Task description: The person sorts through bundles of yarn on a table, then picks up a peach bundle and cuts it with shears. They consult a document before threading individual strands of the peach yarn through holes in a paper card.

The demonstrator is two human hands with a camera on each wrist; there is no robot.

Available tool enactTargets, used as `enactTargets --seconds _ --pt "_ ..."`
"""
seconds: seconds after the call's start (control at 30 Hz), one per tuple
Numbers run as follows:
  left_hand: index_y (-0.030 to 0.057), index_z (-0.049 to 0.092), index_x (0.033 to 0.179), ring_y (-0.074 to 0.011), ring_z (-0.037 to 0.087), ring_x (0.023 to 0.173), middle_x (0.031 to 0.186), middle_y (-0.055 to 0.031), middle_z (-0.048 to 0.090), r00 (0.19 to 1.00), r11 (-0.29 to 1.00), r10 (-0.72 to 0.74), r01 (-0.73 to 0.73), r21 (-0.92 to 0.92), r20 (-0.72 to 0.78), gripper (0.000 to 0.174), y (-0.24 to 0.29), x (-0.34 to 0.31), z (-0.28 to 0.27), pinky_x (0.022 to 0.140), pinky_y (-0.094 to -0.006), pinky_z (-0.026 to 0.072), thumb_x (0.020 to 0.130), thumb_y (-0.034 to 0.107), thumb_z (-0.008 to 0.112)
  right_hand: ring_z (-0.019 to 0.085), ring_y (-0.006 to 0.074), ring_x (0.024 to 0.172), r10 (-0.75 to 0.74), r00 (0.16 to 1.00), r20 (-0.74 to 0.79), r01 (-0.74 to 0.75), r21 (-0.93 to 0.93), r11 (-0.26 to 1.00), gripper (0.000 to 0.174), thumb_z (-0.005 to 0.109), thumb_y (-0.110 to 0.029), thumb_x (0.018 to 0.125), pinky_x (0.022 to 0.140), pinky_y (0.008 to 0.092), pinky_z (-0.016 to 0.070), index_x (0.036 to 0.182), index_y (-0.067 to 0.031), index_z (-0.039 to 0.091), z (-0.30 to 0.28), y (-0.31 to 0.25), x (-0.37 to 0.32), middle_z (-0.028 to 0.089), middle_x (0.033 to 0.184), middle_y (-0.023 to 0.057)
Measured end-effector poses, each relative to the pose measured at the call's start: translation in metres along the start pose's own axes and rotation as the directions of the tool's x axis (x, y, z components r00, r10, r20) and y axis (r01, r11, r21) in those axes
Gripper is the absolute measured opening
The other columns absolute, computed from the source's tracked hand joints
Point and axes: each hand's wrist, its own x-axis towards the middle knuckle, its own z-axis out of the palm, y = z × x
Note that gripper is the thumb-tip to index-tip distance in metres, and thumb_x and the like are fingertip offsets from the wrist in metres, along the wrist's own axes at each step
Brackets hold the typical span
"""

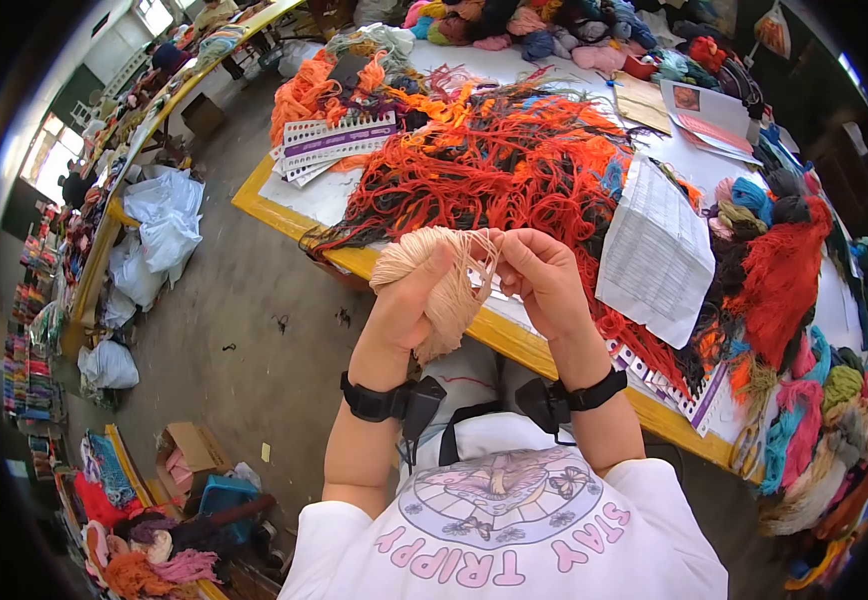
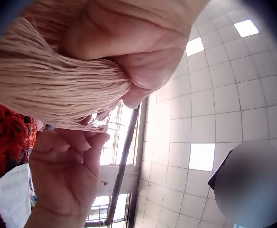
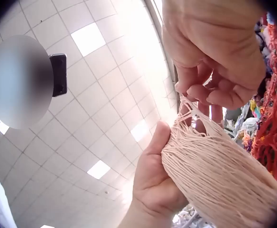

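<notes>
A thick skein of pale peach yarn (image 1: 451,300) is held up in front of the body, close to the table's near edge. My left hand (image 1: 409,300) grips its body, thumb laid along the near side. In the left wrist view the strands of the skein (image 2: 48,90) hang in parallel past the palm. At the skein's end, my right hand (image 1: 544,275) pinches a few strands between thumb and fingers, pulled out into loose loops. The right wrist view shows these fingertips (image 3: 195,92) on the strands, just beyond the left thumb.
A yellow-edged table (image 1: 509,342) carries a big tangle of red and black yarn (image 1: 494,170), orange yarn (image 1: 304,95), a printed sheet (image 1: 657,250) and punched sample cards (image 1: 339,142). Scissors (image 1: 751,448) lie near the right edge. White bags (image 1: 164,210) and a cardboard box (image 1: 194,455) stand at left.
</notes>
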Motion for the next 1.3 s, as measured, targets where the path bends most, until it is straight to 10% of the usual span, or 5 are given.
enactTargets --seconds 0.23,0.53,0.63,0.77,1.3 --pt "-0.0010 0.052 0.114 -0.0135 0.056 0.089 0.104 -0.0068 0.058 0.999 0.997 0.010 -0.006 0.075 -0.049 0.039 -0.003 -0.005 0.000 0.075 -0.0274 0.0467 0.089 0.029 0.052 0.045 0.0016 0.054 -0.165 0.985 -0.045 0.132 -0.412 0.901 0.024 0.060 -0.024 0.085 0.048 0.0174 0.0356 0.081 -0.0016 0.067 0.002 -0.004 -0.004 0.060 0.066 -0.0008" --pt "-0.0010 0.052 0.114 -0.0132 0.056 0.090 0.105 -0.0067 0.058 0.998 0.999 0.031 -0.030 0.027 -0.051 0.038 -0.002 -0.007 0.001 0.076 -0.0272 0.0470 0.089 0.027 0.053 0.046 0.0039 0.057 -0.042 0.999 -0.026 0.031 -0.331 0.943 0.018 0.064 -0.020 0.081 0.054 0.0200 0.0382 0.079 -0.0014 0.067 0.004 -0.002 -0.003 0.061 0.072 -0.0019" --pt "-0.0015 0.051 0.114 -0.0136 0.056 0.092 0.107 -0.0072 0.057 0.998 1.000 0.018 -0.016 0.025 -0.068 0.039 -0.004 -0.007 -0.002 0.077 -0.0279 0.0470 0.089 0.028 0.052 0.048 0.0033 0.065 -0.314 0.937 0.156 0.343 -0.594 0.728 0.017 0.064 -0.019 0.081 0.056 0.0198 0.0382 0.077 -0.0028 0.066 -0.002 0.016 0.002 0.061 0.081 -0.0020" --pt "-0.0012 0.050 0.115 -0.0145 0.055 0.094 0.109 -0.0077 0.056 0.998 0.999 -0.014 0.011 -0.046 -0.064 0.042 -0.001 -0.005 -0.001 0.077 -0.0279 0.0474 0.089 0.031 0.052 0.053 0.0031 0.074 0.089 0.995 0.040 -0.086 -0.077 0.993 0.018 0.060 -0.024 0.084 0.057 0.0187 0.0403 0.084 -0.0073 0.064 0.000 0.003 -0.001 0.059 0.082 -0.0028" --pt "-0.0002 0.051 0.112 -0.0200 0.057 0.095 0.113 -0.0131 0.054 0.995 1.000 0.001 0.001 0.018 -0.100 0.039 -0.002 -0.008 -0.008 0.077 -0.0333 0.0501 0.089 0.032 0.050 0.055 0.0078 0.073 -0.071 0.996 0.056 0.084 -0.276 0.957 0.012 0.063 -0.011 0.081 0.071 0.0229 0.0432 0.081 0.0010 0.062 0.010 -0.001 -0.011 0.061 0.075 0.0029"
